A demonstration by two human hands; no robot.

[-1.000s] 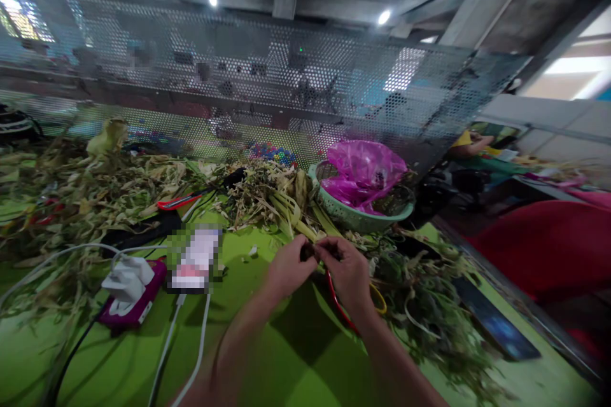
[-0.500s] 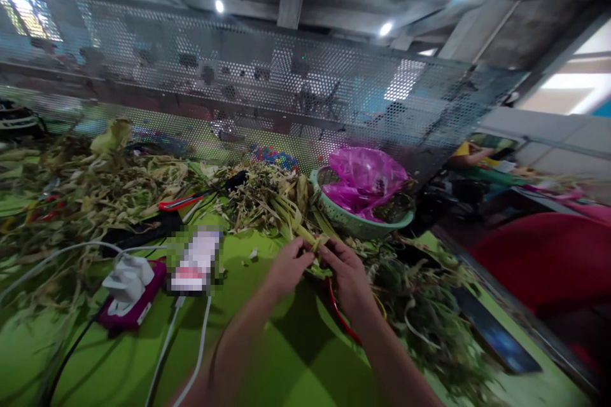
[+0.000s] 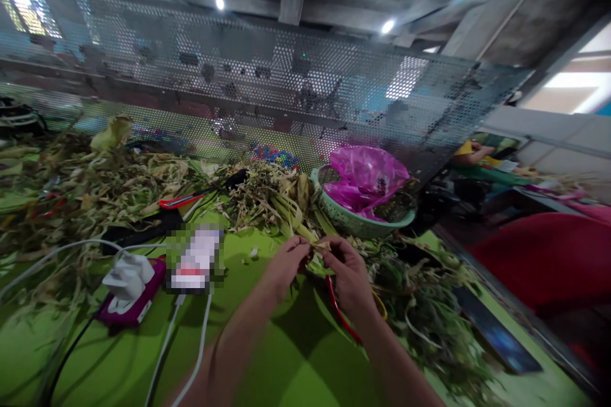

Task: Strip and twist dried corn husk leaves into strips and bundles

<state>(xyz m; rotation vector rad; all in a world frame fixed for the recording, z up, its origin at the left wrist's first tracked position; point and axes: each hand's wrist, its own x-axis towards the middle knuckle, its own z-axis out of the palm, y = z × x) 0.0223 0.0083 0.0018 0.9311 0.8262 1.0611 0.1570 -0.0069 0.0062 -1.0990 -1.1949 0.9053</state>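
My left hand [image 3: 287,262] and my right hand [image 3: 352,273] meet above the green tabletop, fingers pinched. Between them is a pale yellow-green leaf strip [image 3: 323,246], which looks partly dried; a long stalk runs from it up into the pile behind. Both hands grip it close together, fingertips nearly touching. Some of it is hidden by my fingers. Below my right hand lies a curved red handle [image 3: 337,310], with a bit of yellow handle [image 3: 380,306] showing past the wrist. What tool they belong to is hidden.
Dried plant heaps [image 3: 143,181] spread across the left and back. A green basket [image 3: 363,224] holds a purple plastic bag [image 3: 370,175]. Nearby are a red cutter knife [image 3: 179,201], a charging phone [image 3: 196,261], a purple power strip [image 3: 128,305], greenery [image 3: 439,324] and a dark phone [image 3: 496,331].
My right hand's fingers have shifted and curled a little more around the leaf strip, whose end now shows beside them. My left fingers have closed in slightly. Everything else stays in place.
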